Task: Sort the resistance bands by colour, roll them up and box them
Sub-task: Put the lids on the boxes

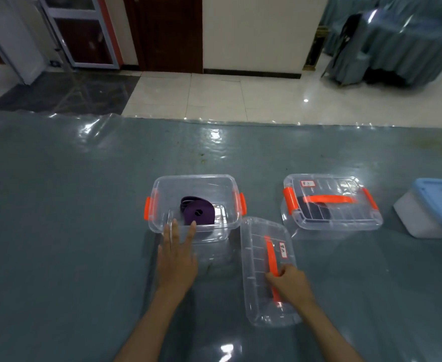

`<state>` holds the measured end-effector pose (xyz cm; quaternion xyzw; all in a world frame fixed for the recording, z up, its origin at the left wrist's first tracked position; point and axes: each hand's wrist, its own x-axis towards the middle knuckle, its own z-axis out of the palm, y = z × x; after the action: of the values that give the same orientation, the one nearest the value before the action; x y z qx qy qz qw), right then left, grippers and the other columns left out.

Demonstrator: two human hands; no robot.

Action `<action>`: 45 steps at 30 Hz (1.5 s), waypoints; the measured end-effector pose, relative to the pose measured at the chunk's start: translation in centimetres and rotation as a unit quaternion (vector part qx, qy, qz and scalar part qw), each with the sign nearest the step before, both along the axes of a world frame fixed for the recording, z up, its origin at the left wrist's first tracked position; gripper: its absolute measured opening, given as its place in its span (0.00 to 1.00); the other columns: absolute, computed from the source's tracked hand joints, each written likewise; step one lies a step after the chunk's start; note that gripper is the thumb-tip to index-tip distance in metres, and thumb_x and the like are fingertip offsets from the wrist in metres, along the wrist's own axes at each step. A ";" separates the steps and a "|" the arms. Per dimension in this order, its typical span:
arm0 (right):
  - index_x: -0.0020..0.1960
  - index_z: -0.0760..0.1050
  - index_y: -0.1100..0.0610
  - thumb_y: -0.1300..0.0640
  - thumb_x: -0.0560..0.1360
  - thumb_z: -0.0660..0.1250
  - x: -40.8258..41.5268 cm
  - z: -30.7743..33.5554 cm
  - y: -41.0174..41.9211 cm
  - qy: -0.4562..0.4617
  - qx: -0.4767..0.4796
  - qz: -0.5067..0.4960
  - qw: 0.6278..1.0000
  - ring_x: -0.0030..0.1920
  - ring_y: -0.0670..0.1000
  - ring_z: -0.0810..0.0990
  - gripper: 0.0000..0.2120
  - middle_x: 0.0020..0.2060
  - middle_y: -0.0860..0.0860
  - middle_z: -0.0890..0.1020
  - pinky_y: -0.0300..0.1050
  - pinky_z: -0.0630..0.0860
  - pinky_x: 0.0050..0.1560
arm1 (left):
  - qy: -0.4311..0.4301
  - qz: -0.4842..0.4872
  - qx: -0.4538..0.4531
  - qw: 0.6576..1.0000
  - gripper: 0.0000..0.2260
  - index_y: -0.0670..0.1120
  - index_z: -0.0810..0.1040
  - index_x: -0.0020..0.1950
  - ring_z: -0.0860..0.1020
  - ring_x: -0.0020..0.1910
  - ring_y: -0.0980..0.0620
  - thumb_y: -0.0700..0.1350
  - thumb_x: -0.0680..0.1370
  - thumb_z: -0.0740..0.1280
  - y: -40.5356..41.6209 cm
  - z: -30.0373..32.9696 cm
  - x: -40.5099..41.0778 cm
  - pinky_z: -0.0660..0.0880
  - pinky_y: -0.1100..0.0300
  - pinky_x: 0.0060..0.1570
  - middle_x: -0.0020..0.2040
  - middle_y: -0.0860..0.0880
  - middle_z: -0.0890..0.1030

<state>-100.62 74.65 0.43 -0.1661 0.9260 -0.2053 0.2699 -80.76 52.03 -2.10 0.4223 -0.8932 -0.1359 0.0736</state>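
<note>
Purple band (197, 212) in box (159, 190) beyond flat left hand (177, 259) | right hand (290, 283) grips lid handle (270, 253)

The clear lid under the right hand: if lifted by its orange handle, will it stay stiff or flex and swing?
Thin clear plastic, so the lid is probably light. Its moulded ribs suggest it holds its shape, flexing slightly. The right hand grips the orange handle toward one end, so the far end may dip.

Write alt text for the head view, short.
A person's right hand grips the orange handle of a clear lid lying on the table, while the open left hand touches an open clear box holding a rolled purple band. A closed clear box and a blue-lidded box sit to the right.
</note>
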 end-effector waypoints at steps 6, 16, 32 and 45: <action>0.37 0.74 0.55 0.45 0.69 0.70 1.5 1.0 1.3 0.010 -0.047 0.007 0.999 0.33 0.52 0.83 0.13 0.30 0.51 0.82 0.54 0.84 0.38 | 0.052 -0.003 -0.005 0.999 0.32 0.56 0.62 0.83 0.54 0.83 0.35 0.40 0.80 0.63 -0.4 0.7 0.1 0.75 0.31 0.65 0.85 0.41 0.52; 0.39 0.74 0.51 0.41 0.68 0.71 3.0 4.7 -1.1 0.109 -0.016 0.072 0.991 0.36 0.49 0.80 0.14 0.35 0.46 0.81 0.47 0.75 0.39 | 0.184 0.008 0.111 0.977 0.17 0.49 0.75 0.74 0.69 0.77 0.44 0.45 0.87 0.57 -0.2 5.1 0.7 0.68 0.47 0.73 0.76 0.46 0.73; 0.46 0.80 0.54 0.45 0.67 0.75 1.3 6.1 -15.0 0.332 -0.072 0.288 0.895 0.45 0.56 0.83 0.14 0.45 0.51 0.83 0.52 0.81 0.44 | 0.313 0.150 0.144 0.927 0.18 0.46 0.75 0.75 0.80 0.61 0.45 0.42 0.85 0.62 -4.6 9.4 -0.7 0.73 0.57 0.56 0.69 0.47 0.80; 0.79 0.67 0.47 0.68 0.80 0.60 -4.0 -2.8 -20.1 0.264 -0.206 0.303 0.892 0.83 0.56 0.50 0.31 0.81 0.51 0.60 0.68 0.60 0.78 | 0.276 0.270 0.154 0.910 0.19 0.46 0.72 0.75 0.80 0.63 0.38 0.40 0.84 0.57 -11.5 3.8 -3.4 0.76 0.46 0.62 0.68 0.43 0.80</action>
<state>-104.65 54.59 -2.41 -0.5381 0.8052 -0.2481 0.0242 -84.18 40.54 1.74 0.5989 -0.6572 -0.3579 0.2852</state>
